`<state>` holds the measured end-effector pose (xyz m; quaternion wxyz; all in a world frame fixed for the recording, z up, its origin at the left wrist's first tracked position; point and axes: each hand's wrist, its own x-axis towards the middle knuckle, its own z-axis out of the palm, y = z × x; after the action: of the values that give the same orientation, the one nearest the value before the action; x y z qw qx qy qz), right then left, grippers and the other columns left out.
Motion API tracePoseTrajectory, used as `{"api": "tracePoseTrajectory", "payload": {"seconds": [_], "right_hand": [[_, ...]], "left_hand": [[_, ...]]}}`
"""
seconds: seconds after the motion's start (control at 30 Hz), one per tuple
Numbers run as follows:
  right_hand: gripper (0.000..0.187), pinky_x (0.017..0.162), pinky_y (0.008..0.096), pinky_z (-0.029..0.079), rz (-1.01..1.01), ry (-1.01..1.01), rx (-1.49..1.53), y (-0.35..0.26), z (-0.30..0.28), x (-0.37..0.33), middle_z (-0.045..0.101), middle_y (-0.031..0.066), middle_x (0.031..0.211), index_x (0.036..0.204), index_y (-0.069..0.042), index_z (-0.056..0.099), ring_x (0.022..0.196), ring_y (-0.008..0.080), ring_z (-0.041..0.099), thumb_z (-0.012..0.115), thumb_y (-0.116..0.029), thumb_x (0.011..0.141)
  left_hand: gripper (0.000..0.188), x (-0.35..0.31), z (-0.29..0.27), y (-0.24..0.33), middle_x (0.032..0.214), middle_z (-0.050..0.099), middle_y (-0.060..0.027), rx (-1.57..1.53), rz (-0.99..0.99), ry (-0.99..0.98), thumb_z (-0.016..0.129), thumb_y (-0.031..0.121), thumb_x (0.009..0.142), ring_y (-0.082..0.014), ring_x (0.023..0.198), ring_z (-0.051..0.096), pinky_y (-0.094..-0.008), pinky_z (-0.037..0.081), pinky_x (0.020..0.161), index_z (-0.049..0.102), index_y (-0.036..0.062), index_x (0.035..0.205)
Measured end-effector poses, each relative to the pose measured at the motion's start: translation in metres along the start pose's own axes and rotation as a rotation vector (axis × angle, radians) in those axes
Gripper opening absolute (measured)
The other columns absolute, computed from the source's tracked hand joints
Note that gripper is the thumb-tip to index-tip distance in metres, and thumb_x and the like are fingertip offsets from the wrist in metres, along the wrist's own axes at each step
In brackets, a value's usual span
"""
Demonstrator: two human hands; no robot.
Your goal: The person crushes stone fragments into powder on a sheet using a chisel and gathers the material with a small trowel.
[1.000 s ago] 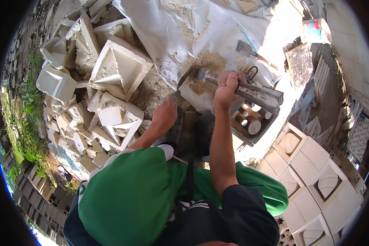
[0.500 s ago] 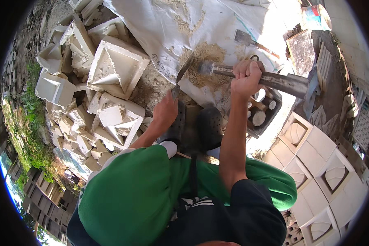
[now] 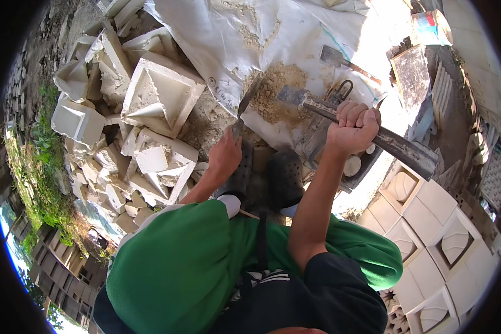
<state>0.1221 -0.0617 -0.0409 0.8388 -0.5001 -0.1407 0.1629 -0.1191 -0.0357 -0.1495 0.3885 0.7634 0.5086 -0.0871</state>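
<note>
My left hand (image 3: pixel 224 157) is closed round the handle of a small trowel (image 3: pixel 250 96), its narrow blade pointing up and away over the sheet's edge. My right hand (image 3: pixel 353 127) makes a fist round a long, worn metal channel bar (image 3: pixel 403 151). The bar slants from upper left to lower right, with a flat grey plate (image 3: pixel 291 96) at its far left end. Beneath the bar sits a dark metal frame with a bent loop (image 3: pixel 344 87), partly hidden by the bar and my right hand. Crumbly sandy mix (image 3: pixel 281 78) lies on the white sheet (image 3: pixel 206 33) ahead.
Broken pale cast blocks (image 3: pixel 161 97) are heaped at the left. A flat scraper (image 3: pixel 333 55) with a wooden handle rests on the sheet. Patterned blocks (image 3: pixel 428 203) stand in rows at the lower right; a paint-smeared bucket (image 3: pixel 431 28) is at the far right.
My right hand has moved right and slightly nearer, and the bar slants more steeply. More of the metal loop and frame shows beneath it. My left hand and the trowel stay almost in place.
</note>
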Motion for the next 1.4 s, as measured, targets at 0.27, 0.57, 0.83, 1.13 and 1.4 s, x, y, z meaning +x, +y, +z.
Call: {"api": "tracePoseTrajectory", "payload": {"seconds": [0.27, 0.57, 0.83, 1.13, 1.4], "right_hand": [[0.027, 0.041, 0.0265, 0.027, 0.014, -0.042, 0.009, 0.007, 0.0, -0.002, 0.028, -0.0005, 0.047, 0.058, -0.011, 0.028, 0.042, 0.0093, 0.024, 0.04, -0.006, 0.082], [0.024, 0.044, 0.0244, 0.026, 0.172, -0.033, -0.084, 0.038, 0.011, -0.008, 0.034, -0.0015, 0.053, 0.063, -0.009, 0.032, 0.047, 0.008, 0.03, 0.044, -0.003, 0.083], [0.025, 0.042, 0.0238, 0.027, 0.025, -0.139, -0.038, 0.031, 0.023, -0.015, 0.038, -0.0002, 0.052, 0.062, -0.009, 0.037, 0.046, 0.0067, 0.032, 0.046, -0.004, 0.085], [0.026, 0.043, 0.0231, 0.026, 0.08, -0.221, -0.244, -0.01, 0.049, -0.015, 0.04, -0.0011, 0.053, 0.062, -0.007, 0.041, 0.047, 0.0065, 0.033, 0.049, -0.014, 0.085], [0.023, 0.044, 0.023, 0.027, 0.22, -0.196, -0.173, 0.04, 0.035, -0.002, 0.037, -0.0022, 0.054, 0.066, -0.008, 0.038, 0.048, 0.0064, 0.034, 0.048, -0.005, 0.086]], "left_hand": [[0.045, 0.001, 0.0, 0.0, 0.089, 0.063, -0.0259, 0.091, 0.026, -0.009, 0.048, 0.026, 0.092, -0.046, 0.081, 0.061, -0.0546, 0.048, 0.071, 0.037, 0.0012, 0.127], [0.045, 0.003, 0.007, -0.001, 0.093, 0.062, -0.0262, 0.083, 0.01, -0.044, 0.047, 0.027, 0.092, -0.0477, 0.081, 0.06, -0.0568, 0.046, 0.073, 0.037, 0.0007, 0.127], [0.046, 0.008, 0.002, 0.004, 0.093, 0.062, -0.0262, 0.122, 0.01, -0.035, 0.046, 0.028, 0.093, -0.0465, 0.08, 0.061, -0.0553, 0.047, 0.073, 0.036, 0.0008, 0.128], [0.04, -0.001, -0.001, 0.004, 0.096, 0.061, -0.026, 0.079, -0.027, -0.048, 0.044, 0.028, 0.093, -0.0467, 0.082, 0.06, -0.0573, 0.046, 0.073, 0.037, 0.0015, 0.123], [0.045, 0.009, -0.006, 0.004, 0.101, 0.061, -0.0261, 0.061, -0.049, -0.118, 0.045, 0.03, 0.093, -0.0476, 0.088, 0.059, -0.0552, 0.046, 0.078, 0.037, 0.0012, 0.127]]}}
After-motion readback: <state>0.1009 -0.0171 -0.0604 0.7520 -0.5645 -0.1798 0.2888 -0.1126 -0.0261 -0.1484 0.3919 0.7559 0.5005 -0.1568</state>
